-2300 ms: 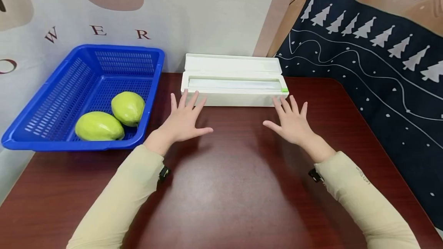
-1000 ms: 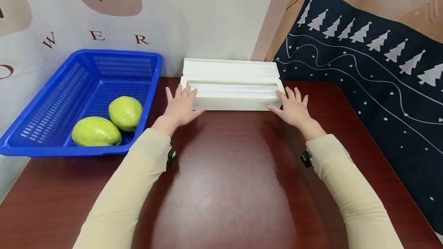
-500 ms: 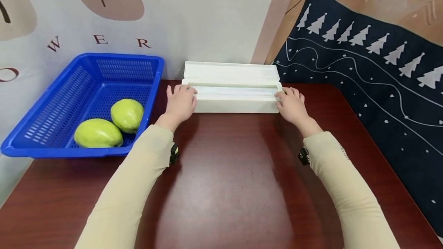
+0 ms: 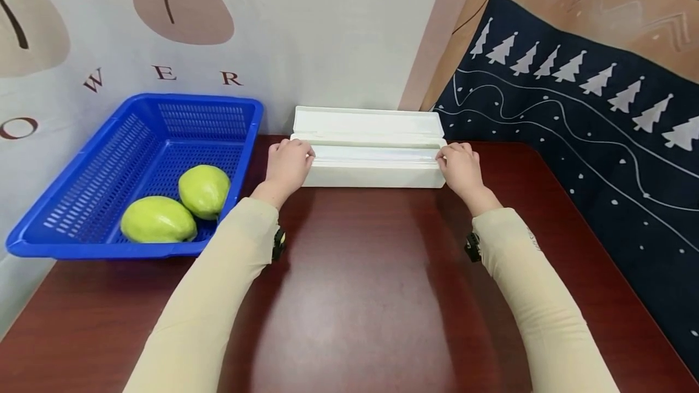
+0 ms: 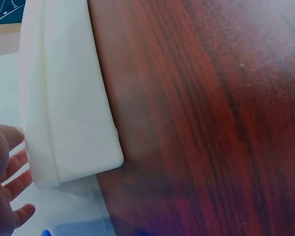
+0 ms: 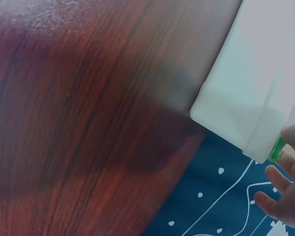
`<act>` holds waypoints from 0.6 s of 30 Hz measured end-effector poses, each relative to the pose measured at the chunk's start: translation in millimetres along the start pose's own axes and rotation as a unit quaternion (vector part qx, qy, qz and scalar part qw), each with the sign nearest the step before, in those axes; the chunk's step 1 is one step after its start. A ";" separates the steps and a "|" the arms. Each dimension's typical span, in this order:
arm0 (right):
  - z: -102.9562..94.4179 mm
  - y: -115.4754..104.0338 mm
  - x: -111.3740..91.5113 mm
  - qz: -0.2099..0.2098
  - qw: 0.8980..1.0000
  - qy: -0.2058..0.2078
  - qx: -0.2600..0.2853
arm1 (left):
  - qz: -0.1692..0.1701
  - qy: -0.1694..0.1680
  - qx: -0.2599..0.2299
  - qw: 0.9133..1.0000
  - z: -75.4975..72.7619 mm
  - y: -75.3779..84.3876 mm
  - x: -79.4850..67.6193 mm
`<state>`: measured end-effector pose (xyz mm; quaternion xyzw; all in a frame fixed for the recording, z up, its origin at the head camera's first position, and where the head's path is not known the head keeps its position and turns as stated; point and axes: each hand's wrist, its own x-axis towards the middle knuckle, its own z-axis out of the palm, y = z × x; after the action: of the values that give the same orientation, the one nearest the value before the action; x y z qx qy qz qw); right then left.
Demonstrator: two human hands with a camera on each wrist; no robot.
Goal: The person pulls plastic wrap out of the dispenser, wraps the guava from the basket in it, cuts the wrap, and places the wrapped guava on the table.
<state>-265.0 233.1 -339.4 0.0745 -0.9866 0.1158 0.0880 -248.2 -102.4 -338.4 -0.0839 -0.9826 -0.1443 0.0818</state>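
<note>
A white cling film dispenser (image 4: 374,176) stands at the back of the table, its lid (image 4: 366,122) tipped up. Clear cling film (image 4: 377,154) lies along its top opening. At the left end my left hand (image 4: 288,165) has thumb and index finger together at the film's edge, the other fingers loosely bent. My right hand (image 4: 461,167) pinches in the same way at the right end. Next to its thumb, a green slider (image 6: 276,149) shows in the right wrist view. The fingertips partly hide the film's edge.
A blue plastic basket (image 4: 136,251) stands left of the dispenser, close to my left forearm. Two yellow-green fruits (image 4: 158,219) lie in it. Printed cloths hang behind the table (image 4: 355,296) and along its right edge.
Both hands, earlier spread and apart from the dispenser, have come forward to its ends. Their fingers have curled in at the film's edge. The dispenser and basket stay in place.
</note>
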 end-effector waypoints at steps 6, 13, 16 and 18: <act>-0.2 -2.0 4.5 -0.003 1.000 -0.012 -0.024 | -0.003 -0.011 0.001 1.000 -0.7 -0.2 5.0; -1.3 -2.8 12.0 -0.008 0.999 0.037 -0.029 | -0.005 -0.023 -0.003 1.000 -1.3 0.0 11.0; -1.9 -2.5 14.3 -0.003 0.998 0.055 -0.015 | -0.003 -0.017 0.000 1.000 -0.8 -1.2 13.7; -2.5 -2.5 15.4 -0.001 0.998 0.062 -0.009 | -0.003 -0.009 0.000 1.000 -0.7 -2.2 15.5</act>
<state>-279.2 229.4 -333.6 0.0671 -0.9801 0.1114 0.1501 -263.7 -102.5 -335.4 -0.0822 -0.9835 -0.1441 0.0728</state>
